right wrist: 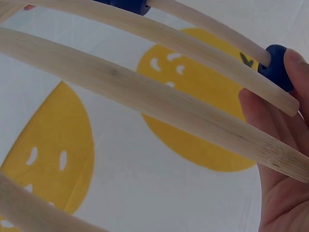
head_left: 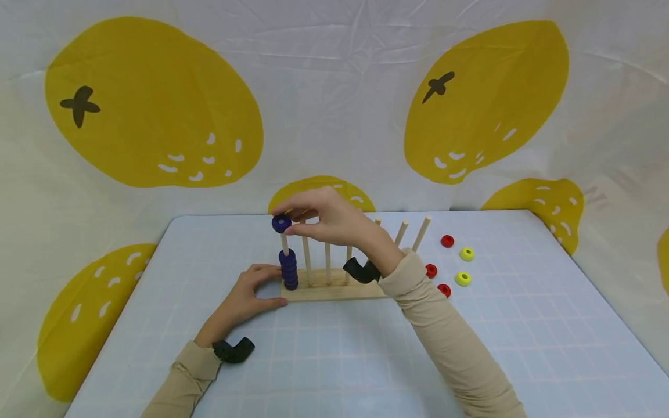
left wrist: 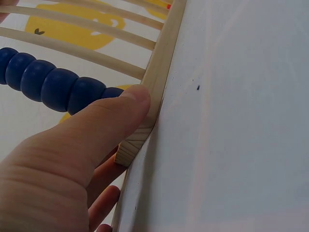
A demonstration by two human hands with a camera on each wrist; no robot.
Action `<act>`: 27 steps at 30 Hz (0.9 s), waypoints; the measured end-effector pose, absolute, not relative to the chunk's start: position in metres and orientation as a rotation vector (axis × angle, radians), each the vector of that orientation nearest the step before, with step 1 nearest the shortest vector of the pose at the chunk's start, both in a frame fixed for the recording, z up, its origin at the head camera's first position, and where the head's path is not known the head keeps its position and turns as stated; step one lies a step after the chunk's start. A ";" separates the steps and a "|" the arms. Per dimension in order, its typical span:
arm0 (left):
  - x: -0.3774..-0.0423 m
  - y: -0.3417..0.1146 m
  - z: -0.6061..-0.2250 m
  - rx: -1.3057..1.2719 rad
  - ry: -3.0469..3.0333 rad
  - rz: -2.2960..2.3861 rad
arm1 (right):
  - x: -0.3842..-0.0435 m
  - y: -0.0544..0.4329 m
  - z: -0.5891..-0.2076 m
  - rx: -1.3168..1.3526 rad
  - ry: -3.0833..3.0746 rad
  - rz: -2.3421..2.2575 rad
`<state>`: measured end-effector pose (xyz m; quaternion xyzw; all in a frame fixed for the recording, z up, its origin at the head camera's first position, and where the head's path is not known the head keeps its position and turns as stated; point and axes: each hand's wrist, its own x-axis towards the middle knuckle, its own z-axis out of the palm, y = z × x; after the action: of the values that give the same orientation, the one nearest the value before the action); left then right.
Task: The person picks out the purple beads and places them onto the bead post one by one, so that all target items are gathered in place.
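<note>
A wooden peg rack point(head_left: 334, 293) with several upright pegs stands on the table. Dark blue beads point(head_left: 289, 270) are stacked on its leftmost peg, also seen as a blue row point(left wrist: 58, 87) in the left wrist view. At that peg's top, my right hand point(head_left: 331, 220) pinches another blue bead point(head_left: 281, 223) between thumb and fingers. The right wrist view shows this bead point(right wrist: 276, 66) at the peg's tip. My left hand point(head_left: 244, 303) holds the left end of the rack's base, thumb point(left wrist: 128, 106) at the front and fingers behind, partly hidden.
Right of the rack lie loose red beads point(head_left: 447, 241) and yellow beads point(head_left: 467, 253); the right forearm partly covers this side. The other pegs point(head_left: 420, 233) stand upright beside the right arm. A lemon-print cloth point(head_left: 334, 104) hangs behind the table point(head_left: 324, 360).
</note>
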<state>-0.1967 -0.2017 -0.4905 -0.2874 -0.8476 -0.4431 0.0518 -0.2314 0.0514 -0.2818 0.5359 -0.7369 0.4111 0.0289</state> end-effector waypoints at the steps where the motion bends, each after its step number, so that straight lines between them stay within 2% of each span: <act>1: -0.197 -0.202 -0.491 -0.875 -2.577 -1.349 | -0.231 0.051 -0.281 1.651 -2.281 1.262; 27: -0.195 -0.198 -0.490 -0.858 -2.568 -1.309 | -0.232 0.052 -0.282 1.640 -2.308 1.251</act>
<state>-0.1953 -0.1982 -0.4895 -0.2846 -0.8520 -0.4343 0.0672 -0.2322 0.0525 -0.2821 0.5298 -0.7454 0.4039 0.0232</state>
